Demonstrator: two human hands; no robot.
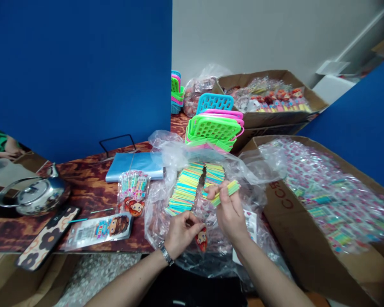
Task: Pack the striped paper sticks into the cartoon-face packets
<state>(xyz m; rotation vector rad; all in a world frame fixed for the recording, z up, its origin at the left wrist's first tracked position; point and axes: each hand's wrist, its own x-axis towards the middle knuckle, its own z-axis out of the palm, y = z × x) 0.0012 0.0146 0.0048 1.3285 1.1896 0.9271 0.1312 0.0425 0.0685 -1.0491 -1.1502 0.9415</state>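
My right hand (229, 211) is closed around a bundle of thin yellow and green sticks (226, 192), above the front of the work area. To its left, my left hand (183, 232), with a metal watch on the wrist, pinches a small printed bag (202, 241) with a red-haired cartoon face on it. The bag's clear part blends into the plastic around it. Just beyond both hands, loose coloured sticks (184, 187) in yellow, blue and pink lie in two heaps on a large clear plastic sheet (156, 213).
Stacked plastic baskets (214, 128) stand behind the sticks. Open cartons (284, 213) of filled packets line the right. Leftward are a filled packet (132, 192), a stack of printed bags (99, 230), blue film (131, 165), a flowered phone case (48, 238) and a metal kettle (40, 194).
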